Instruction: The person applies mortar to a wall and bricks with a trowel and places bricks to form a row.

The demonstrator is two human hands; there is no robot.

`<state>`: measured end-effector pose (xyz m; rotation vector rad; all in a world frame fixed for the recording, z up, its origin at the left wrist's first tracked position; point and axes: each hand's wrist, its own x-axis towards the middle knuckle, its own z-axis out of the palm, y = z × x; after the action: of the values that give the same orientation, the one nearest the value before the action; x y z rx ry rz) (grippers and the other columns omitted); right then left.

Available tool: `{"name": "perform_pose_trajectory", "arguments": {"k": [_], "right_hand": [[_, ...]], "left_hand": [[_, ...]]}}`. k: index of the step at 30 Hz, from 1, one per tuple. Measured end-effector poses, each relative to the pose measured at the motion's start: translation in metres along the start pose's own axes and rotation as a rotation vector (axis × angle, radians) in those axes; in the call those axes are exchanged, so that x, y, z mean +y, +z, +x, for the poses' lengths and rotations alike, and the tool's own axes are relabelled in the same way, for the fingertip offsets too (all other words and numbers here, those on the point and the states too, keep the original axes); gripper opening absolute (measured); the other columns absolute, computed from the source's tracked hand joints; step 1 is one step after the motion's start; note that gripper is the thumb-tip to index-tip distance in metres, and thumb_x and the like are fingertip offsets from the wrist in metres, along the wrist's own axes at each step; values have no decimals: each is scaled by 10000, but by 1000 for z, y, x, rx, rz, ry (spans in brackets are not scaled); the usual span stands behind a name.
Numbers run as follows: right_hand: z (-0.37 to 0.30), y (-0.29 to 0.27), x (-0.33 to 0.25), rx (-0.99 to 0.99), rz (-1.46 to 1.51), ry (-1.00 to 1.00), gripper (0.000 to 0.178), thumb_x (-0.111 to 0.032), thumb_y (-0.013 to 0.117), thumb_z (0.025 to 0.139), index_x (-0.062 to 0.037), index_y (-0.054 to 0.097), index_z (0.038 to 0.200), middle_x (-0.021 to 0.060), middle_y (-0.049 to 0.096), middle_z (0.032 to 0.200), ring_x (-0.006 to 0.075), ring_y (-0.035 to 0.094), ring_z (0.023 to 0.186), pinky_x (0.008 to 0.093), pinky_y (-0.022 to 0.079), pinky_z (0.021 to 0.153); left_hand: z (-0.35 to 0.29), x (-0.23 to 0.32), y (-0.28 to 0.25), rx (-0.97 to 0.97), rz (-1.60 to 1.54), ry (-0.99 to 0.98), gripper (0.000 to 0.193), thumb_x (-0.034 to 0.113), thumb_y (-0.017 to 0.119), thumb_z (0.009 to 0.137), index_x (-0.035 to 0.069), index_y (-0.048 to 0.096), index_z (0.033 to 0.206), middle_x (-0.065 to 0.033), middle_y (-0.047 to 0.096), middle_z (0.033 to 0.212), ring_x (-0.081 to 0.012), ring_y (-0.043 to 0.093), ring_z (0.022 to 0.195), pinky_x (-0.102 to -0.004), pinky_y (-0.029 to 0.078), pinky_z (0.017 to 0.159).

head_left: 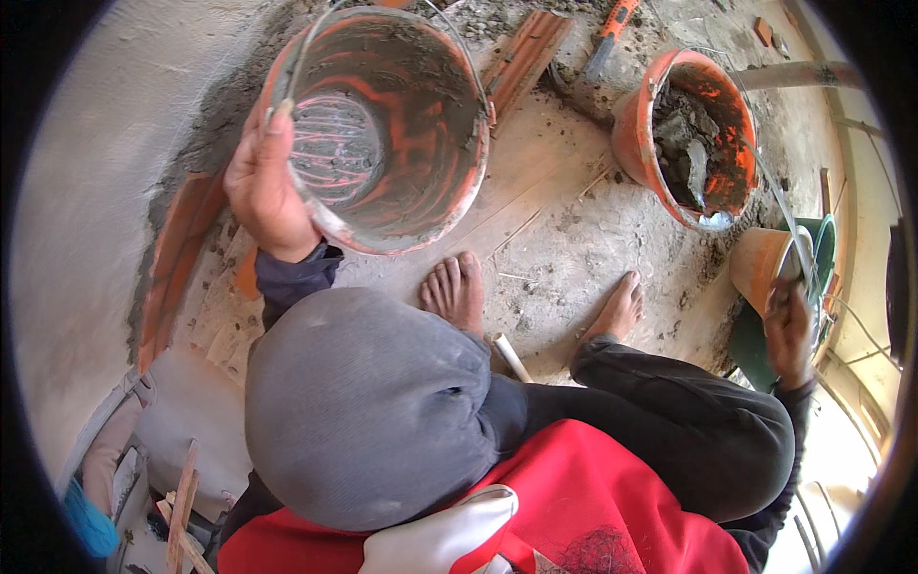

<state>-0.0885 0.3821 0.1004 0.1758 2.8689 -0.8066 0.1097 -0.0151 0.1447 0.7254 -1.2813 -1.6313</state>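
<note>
My left hand [274,187] grips the near-left rim of a large orange bucket [421,182], thumb over the edge. The bucket is tilted so its inside shows, with grey mortar smeared on its walls and bottom. At the far right, my right hand [790,330] is closed around the lower end of a long, thin, pale metal tool [790,215]. That tool appears edge-on and blurred, so its exact kind is unclear. Its upper end reaches toward a second orange bucket [633,134], which holds grey rubble [684,143].
Behind the buckets lie a terracotta-coloured channelled block [528,59] and a tool with an orange handle [617,17]. A smaller pale orange bucket [755,263] stands by my right hand. A plastered wall [105,172] rises at left. Wood scraps [182,507] lie lower left.
</note>
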Motion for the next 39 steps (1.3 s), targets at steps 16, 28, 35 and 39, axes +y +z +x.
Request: {"name": "perform_pose_trajectory", "arguments": {"k": [16, 28, 35, 39], "right_hand": [[-33, 48, -219, -983, -593, -1468, 289, -50, 497, 857, 67, 566, 1113, 222, 674, 918, 375, 681, 887, 452, 555, 750], [-26, 44, -221, -1114, -402, -1312, 283, -59, 519, 838, 112, 519, 1064, 283, 657, 862, 423, 672, 841, 490, 543, 724], [-29, 56, -208, -1123, -305, -1411, 185, -57, 547, 795, 92, 575, 902, 258, 655, 786, 401, 682, 783, 469, 553, 673], [-32, 70, -230, -1048, -28, -1386, 147, -66, 602, 711, 68, 646, 751, 255, 648, 739, 390, 683, 739, 453, 559, 653]], "left_hand": [[-11, 2, 6, -66, 19, 40, 259, 106, 606, 923, -99, 657, 1073, -147, 628, 1202, -117, 575, 988, -248, 425, 891], [-12, -2, 4, -101, 13, 55, 300, 105, 553, 926, -116, 636, 1112, -164, 610, 1215, -155, 581, 1039, -278, 423, 932], [-6, 2, -3, -129, -102, -15, 371, 125, 505, 948, -144, 572, 1195, -184, 609, 1216, -197, 601, 1061, -300, 453, 936], [-7, 4, 5, -148, -30, 24, 414, 139, 476, 956, -143, 522, 1257, -199, 613, 1204, -219, 606, 1063, -322, 456, 949]]}}
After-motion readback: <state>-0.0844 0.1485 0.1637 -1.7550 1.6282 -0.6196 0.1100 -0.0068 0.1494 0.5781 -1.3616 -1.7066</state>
